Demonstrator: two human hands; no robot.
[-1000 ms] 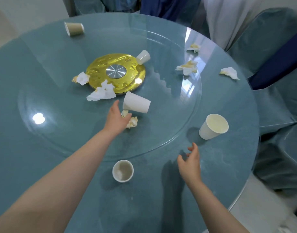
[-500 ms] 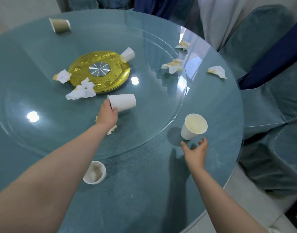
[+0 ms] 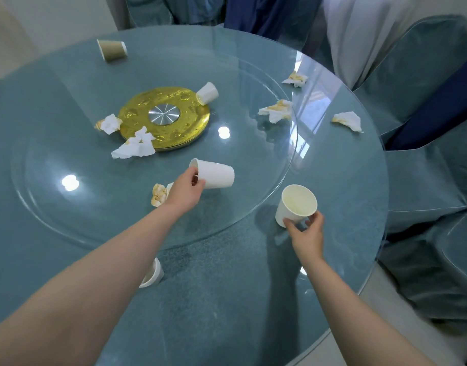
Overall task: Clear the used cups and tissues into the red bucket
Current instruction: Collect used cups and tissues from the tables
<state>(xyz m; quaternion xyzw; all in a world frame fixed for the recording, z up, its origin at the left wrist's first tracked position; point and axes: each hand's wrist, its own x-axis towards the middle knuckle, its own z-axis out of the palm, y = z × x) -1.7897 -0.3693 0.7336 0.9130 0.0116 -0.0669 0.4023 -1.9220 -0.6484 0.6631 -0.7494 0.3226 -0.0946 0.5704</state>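
My left hand point(image 3: 186, 190) grips the rim of a white paper cup point(image 3: 215, 173) that lies on its side on the glass turntable point(image 3: 253, 75), mouth toward my palm and base pointing right; my fingers curl at the opening, though I cannot see how far they reach inside. Just left of that hand a stained crumpled tissue point(image 3: 159, 194) lies on the glass, partly covered by my wrist. My right hand point(image 3: 307, 231) holds a second cup point(image 3: 295, 204), which stands upright on the blue table point(image 3: 227, 313) just past the turntable's edge; thumb and fingers wrap its lower wall from the near side. A third cup point(image 3: 151, 276) sits near me, mostly hidden behind my left forearm, so I see only part of its rim and side. Further out, a small cup point(image 3: 207, 93) lies tipped against the gold centre plate point(image 3: 184, 122), and a brown cup point(image 3: 112, 50) lies on its side at the far edge. Two tissues point(image 3: 109, 123) point(image 3: 134, 147) touch the plate's near-left rim; three more point(image 3: 277, 110) point(image 3: 295, 79) point(image 3: 348, 120) are scattered to the right, well apart from both hands. Covered chairs point(image 3: 425, 75) crowd the right side, cut off by the frame. I see no red bucket in this view.
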